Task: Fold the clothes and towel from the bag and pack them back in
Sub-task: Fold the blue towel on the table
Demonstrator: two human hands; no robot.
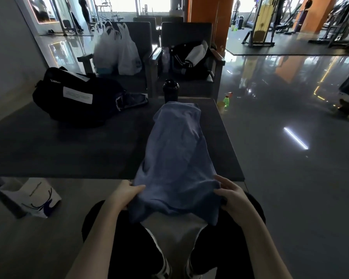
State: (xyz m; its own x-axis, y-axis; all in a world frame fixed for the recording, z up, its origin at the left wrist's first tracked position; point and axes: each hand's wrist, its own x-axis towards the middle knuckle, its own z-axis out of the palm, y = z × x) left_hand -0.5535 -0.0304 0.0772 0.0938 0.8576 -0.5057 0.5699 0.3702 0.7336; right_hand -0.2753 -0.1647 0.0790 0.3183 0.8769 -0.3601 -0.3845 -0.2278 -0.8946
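Blue garment point(175, 150): it lies lengthwise on the right part of the table point(69, 150), narrowed into a long strip. Its near end hangs off the table's front edge toward the lap.
Why so: laid flat on the table, the strip is probably ready to be doubled end over end.
Left hand point(127, 193): just off the table's front edge, it pinches the near left corner with the thumb on top and the fingers beneath.
Right hand point(230, 195): level with the left, its fingers are curled round the near right corner.
Arms: both forearms reach forward from the body, the wrists roughly as far apart as the strip is wide.
Black bag point(75, 97): it sits on the table's far left, with dark cloth point(129, 99) spilling from its mouth and waiting its turn.
Black bottle point(170, 91): it stands at the table's far edge, just beyond the garment's far end.
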